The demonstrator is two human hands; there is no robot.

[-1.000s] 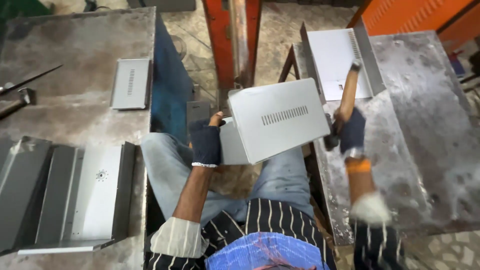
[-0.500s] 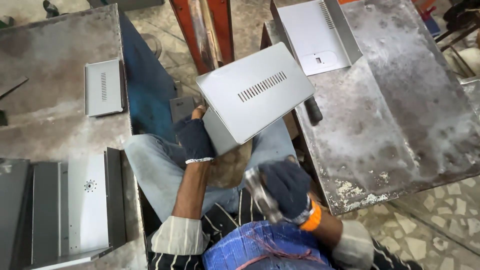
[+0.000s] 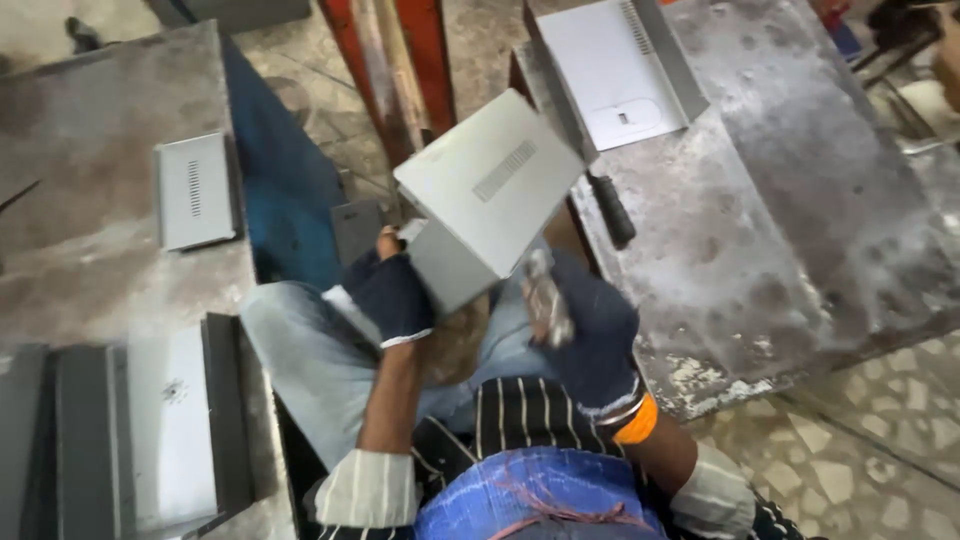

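Note:
My left hand [image 3: 390,295], in a dark glove, grips the lower corner of a grey sheet-metal cover [image 3: 490,195] with a row of vent slots. The cover is held tilted above my lap, between the two tables. Just right of the cover's lower edge is my right hand [image 3: 592,345], also gloved, with an orange band at the wrist. It is closed around a blurred metal tool [image 3: 545,298] that looks like a hammer head. The tool's head is close to the cover's lower right edge; whether they touch is unclear.
A worn steel table [image 3: 800,230] on the right carries an open grey panel [image 3: 620,70] and a dark-handled tool [image 3: 610,210] at its edge. The left table [image 3: 80,270] holds a small vented panel [image 3: 195,190] and several bent grey panels [image 3: 150,430]. A red post [image 3: 400,70] stands ahead.
My right hand has dropped from beside the right table down to my lap with the tool. The cover has tilted and risen in my left hand.

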